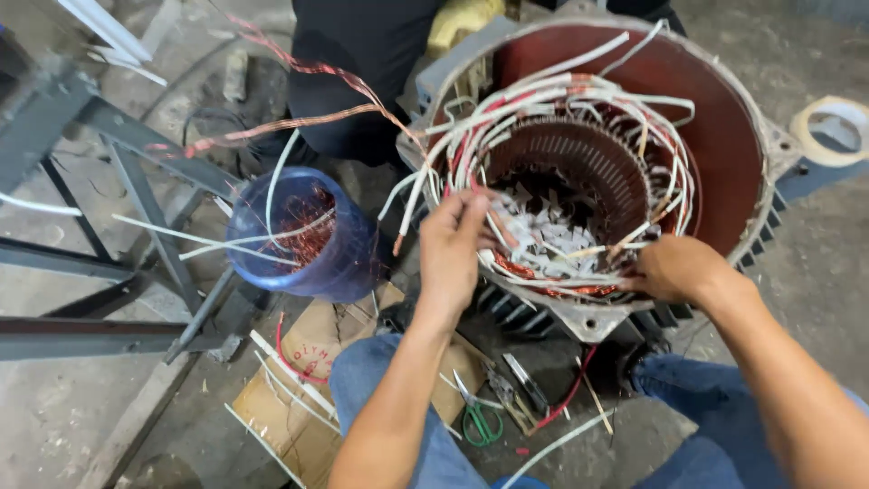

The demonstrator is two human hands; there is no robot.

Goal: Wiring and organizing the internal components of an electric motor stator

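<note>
Left hand (450,246) pinches white sleeved leads (507,109), right hand (674,269) grips the stator (724,136) winding edge; hard pulling risks insulation damage.

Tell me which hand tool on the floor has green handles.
The scissors, lying between the knees; the pliers beside them have dark handles.

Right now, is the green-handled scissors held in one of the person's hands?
No, the green-handled scissors lie on the floor between the knees, while the left hand and the right hand are both at the motor windings.
</note>
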